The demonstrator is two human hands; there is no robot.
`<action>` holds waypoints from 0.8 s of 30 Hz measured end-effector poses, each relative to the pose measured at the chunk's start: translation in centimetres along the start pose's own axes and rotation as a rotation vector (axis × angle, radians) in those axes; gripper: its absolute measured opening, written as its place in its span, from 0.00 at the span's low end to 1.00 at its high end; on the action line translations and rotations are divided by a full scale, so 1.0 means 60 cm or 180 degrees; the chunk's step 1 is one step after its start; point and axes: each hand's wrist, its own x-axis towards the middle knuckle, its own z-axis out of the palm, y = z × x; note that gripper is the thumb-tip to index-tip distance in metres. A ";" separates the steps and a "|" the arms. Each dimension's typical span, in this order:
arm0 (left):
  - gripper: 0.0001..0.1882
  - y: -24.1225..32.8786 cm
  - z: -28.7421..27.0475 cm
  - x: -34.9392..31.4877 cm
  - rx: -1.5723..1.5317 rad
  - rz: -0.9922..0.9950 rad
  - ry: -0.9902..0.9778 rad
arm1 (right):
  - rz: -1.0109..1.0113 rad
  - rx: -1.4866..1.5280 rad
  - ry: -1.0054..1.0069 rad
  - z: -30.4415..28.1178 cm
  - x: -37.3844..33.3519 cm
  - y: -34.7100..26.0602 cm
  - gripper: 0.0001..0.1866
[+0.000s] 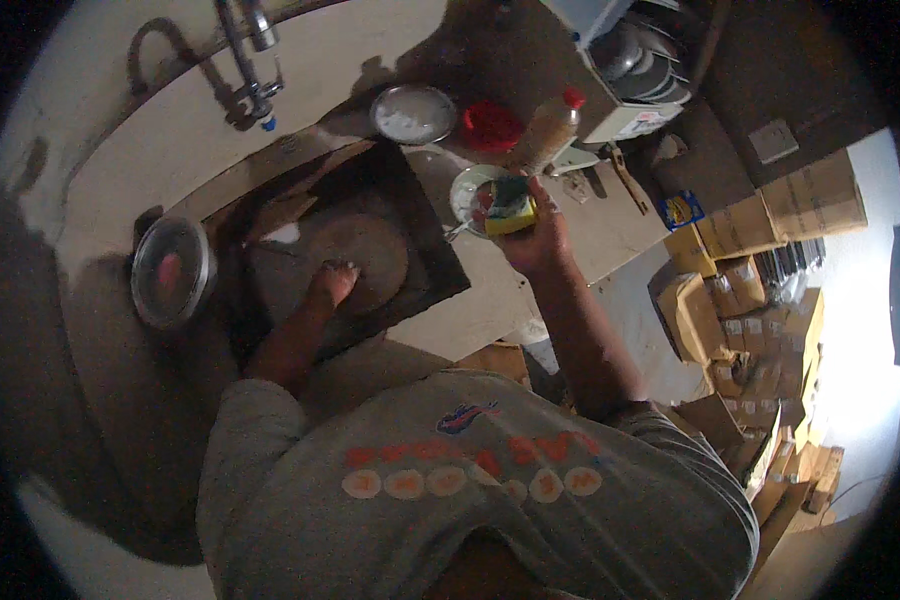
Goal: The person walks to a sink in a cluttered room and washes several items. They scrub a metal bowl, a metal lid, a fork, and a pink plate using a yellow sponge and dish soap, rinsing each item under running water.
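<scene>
Centre frame: the left hand point(332, 283) reaches down into a dark square sink point(430, 262) and rests, fingers bent, on a round brownish pan point(370, 250) lying in the basin; the light is too dim to tell whether it grips the pan or only presses on it. Right of centre, above the sink's right edge, the right hand point(530, 232) is raised and clasps a yellow-and-green sponge point(511, 207) between thumb and fingers. Directly behind the sponge, on the pale counter point(530, 300), sits a small white bowl point(467, 190). At upper centre of the frame stand a round metal plate point(413, 113), a red lid point(491, 126) and a tilted bottle with a red cap point(550, 128), all near one another. A metal tap point(253, 62) projects from the wall at upper left. At left of the frame, just beside the sink, lies a shiny round metal dish point(172, 270). Stacked cardboard boxes point(740, 290) fill the right side.
</scene>
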 end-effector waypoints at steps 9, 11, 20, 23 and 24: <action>0.23 0.025 -0.108 -0.061 -0.3690 0.1101 0.1674 | -0.1963 -0.3919 -0.0734 0.063 0.061 0.242 0.23; 0.26 0.049 -0.113 -0.065 -0.4220 0.1513 0.1948 | -0.2976 -0.4506 -0.0597 0.075 0.104 0.317 0.25; 0.24 0.112 -0.117 -0.121 -0.0094 -0.0439 0.1390 | -0.1798 -0.7501 -0.1615 0.049 0.290 0.372 0.24; 0.21 0.119 -0.116 -0.152 -0.1613 -0.0166 0.2177 | -0.1179 -0.6429 -0.1868 0.017 0.297 0.358 0.27; 0.21 0.129 -0.136 -0.149 -0.2325 -0.0100 0.2273 | -0.0557 -0.4506 -0.1877 -0.023 0.307 0.356 0.28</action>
